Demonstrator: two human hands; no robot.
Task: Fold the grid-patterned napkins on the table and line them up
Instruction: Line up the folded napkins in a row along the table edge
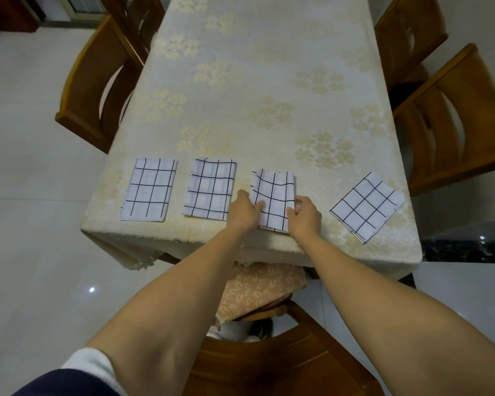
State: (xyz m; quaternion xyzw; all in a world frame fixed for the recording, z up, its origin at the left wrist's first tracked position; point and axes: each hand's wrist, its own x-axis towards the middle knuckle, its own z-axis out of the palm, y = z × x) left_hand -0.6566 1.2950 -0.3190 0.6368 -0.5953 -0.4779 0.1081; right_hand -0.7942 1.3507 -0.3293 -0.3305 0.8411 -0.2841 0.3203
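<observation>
Your left hand [245, 210] and right hand [303, 214] pinch the third napkin [273, 192] by its sides. The fourth napkin [367, 207] lies tilted, nearer your right hand.

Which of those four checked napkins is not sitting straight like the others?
The rightmost napkin: it lies turned diagonally, off to the side. The leftmost napkin, second napkin and third napkin lie straight in a row.

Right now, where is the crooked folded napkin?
Head view: the tilted white grid-patterned cloth napkin lies far right on the cream floral tablecloth, beside the third napkin held by the left hand and right hand.
</observation>
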